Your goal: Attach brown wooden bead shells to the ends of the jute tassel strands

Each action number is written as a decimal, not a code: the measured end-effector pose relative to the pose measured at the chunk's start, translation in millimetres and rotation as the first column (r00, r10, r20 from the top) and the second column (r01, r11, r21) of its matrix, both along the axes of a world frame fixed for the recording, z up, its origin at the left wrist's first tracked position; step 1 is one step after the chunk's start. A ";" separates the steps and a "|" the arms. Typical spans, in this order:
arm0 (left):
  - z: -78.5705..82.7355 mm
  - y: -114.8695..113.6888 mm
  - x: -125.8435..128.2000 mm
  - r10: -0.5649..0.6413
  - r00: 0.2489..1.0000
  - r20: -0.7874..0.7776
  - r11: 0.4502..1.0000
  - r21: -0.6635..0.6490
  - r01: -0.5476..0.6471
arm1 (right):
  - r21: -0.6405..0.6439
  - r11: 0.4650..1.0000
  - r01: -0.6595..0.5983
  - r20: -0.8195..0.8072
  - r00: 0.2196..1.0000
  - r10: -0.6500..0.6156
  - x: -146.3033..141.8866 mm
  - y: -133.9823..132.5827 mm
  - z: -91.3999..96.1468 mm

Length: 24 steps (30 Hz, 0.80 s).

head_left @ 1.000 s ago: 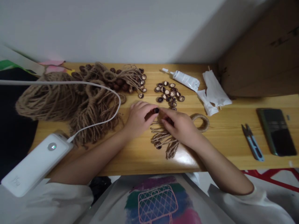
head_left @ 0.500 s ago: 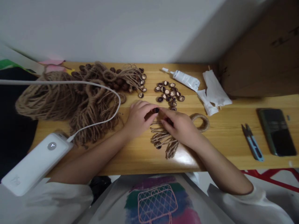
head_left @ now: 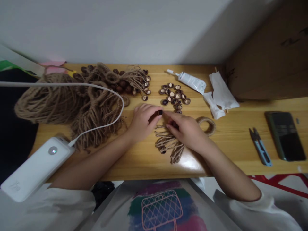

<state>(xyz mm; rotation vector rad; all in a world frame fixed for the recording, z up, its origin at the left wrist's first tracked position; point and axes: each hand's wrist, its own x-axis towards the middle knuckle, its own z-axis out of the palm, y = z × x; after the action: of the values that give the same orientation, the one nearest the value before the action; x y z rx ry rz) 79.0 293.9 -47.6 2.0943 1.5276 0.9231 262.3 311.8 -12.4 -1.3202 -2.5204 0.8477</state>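
My left hand (head_left: 143, 122) pinches a small dark nutshell half (head_left: 160, 112) between thumb and forefinger. From the other side, my right hand (head_left: 189, 130) reaches its forefinger to the edge of that shell. The right hand's other fingers are curled under, and what they hold, if anything, is hidden. Beneath the right hand lies a jute tassel (head_left: 177, 154), its cord ends fanned to the left and its wrapped ring (head_left: 211, 126) showing to the right. One dark nutshell (head_left: 163, 150) sits among the cords. Just beyond the hands is a cluster of nutshell halves (head_left: 177, 96) with pale insides.
A glue tube (head_left: 191, 81) and crumpled white tissue (head_left: 221, 91) lie behind. Jute cord (head_left: 48, 99), finished tassels and more shells fill the left. A white power bank (head_left: 36, 170) trails a cable (head_left: 103, 88). Thread snips (head_left: 261, 149), a phone (head_left: 285, 136) and a cardboard box (head_left: 269, 64) are right.
The shell in my left fingers has shifted very slightly to the left and up. Both hands otherwise keep nearly the same place and pose.
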 end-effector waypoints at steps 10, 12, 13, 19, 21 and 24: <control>0.2 0.1 0.5 0.032 0.998 0.054 0.999 -0.004 -0.032 | 0.040 0.997 0.060 -0.026 0.998 -0.059 7.8 2.7 6.4; 0.4 0.0 0.5 0.028 0.998 0.058 1.000 -0.004 -0.027 | 0.034 0.997 0.068 -0.011 0.998 -0.068 7.9 3.2 8.1; 0.5 -0.1 0.5 0.025 0.998 0.060 1.000 0.000 -0.025 | 0.028 0.997 0.071 -0.015 0.997 -0.071 7.7 3.2 8.8; 0.4 0.0 0.5 0.033 0.998 0.061 0.999 -0.009 -0.033 | -0.046 0.997 0.069 -0.040 0.997 -0.071 6.1 2.3 10.4; 0.2 0.1 0.5 0.036 0.998 0.058 0.999 -0.016 -0.035 | -0.051 0.997 0.057 -0.048 0.997 -0.059 5.5 2.3 9.9; 0.2 0.1 0.4 0.032 0.997 0.068 0.999 -0.023 -0.030 | -0.032 0.998 0.048 -0.083 0.995 -0.050 5.4 2.5 9.3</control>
<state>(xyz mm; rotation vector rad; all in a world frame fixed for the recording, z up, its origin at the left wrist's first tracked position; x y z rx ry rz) 79.4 294.0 -47.4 2.0081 1.5332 0.9738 267.7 314.3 -3.1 -1.3211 -2.4106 0.9141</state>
